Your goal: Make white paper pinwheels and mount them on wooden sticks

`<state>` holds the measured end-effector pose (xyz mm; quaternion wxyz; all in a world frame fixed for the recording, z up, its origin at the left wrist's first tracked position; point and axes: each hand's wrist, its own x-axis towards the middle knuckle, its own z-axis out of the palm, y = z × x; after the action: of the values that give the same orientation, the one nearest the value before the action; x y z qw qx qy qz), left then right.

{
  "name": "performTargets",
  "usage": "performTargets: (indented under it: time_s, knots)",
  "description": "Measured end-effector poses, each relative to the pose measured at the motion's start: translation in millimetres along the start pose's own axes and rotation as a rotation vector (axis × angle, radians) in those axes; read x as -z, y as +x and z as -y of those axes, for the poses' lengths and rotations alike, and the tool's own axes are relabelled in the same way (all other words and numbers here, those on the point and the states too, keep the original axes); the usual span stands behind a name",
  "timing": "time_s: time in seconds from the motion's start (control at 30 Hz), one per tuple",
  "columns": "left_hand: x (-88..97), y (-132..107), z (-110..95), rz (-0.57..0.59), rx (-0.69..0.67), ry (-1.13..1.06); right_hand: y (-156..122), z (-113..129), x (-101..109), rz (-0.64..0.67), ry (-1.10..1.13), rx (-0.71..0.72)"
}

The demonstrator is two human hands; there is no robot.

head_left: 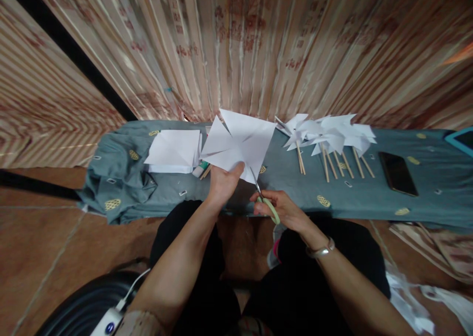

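Note:
My left hand (224, 182) is closed on the near edge of a square white sheet of paper (247, 131), its thumb on top. Slits run inward from the sheet's corners at the upper left and left. My right hand (279, 207) grips a pair of scissors (272, 212) with pale green handles. The metal blades reach into the sheet's near corner, just right of my left thumb. Left of the sheet lies a stack of white paper squares (173, 151). Several white paper pinwheels (328, 131) on wooden sticks (328, 163) lie to the right.
A grey-green cloth (284, 190) covers the narrow bench. A black phone (398, 173) lies right of the pinwheels, and a blue-edged object (460, 140) sits at the far right. Patterned curtains (236, 45) hang behind. A white power bank (107, 322) with a cable is at lower left.

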<state>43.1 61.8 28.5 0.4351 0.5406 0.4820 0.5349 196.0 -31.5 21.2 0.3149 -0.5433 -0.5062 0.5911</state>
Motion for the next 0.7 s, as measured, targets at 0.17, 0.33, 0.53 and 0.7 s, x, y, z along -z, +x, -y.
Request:
performTargets:
  time_s: [0.17,0.33,0.53,0.7]
  knots:
    - [0.2,0.9,1.5,0.004,-0.008,-0.006,1.1,-4.9,0.2,-0.009,0.015,0.019]
    - [0.3,1.1,0.2,-0.001,0.017,0.001,2.3,-7.9,0.0,-0.025,0.020,0.005]
    - [0.0,2.1,-0.7,0.002,0.008,-0.009,3.0,-9.4,-2.2,-0.044,0.073,-0.013]
    - [0.0,2.7,-0.8,0.004,0.015,-0.031,3.9,-10.2,-3.1,-0.050,0.064,-0.016]
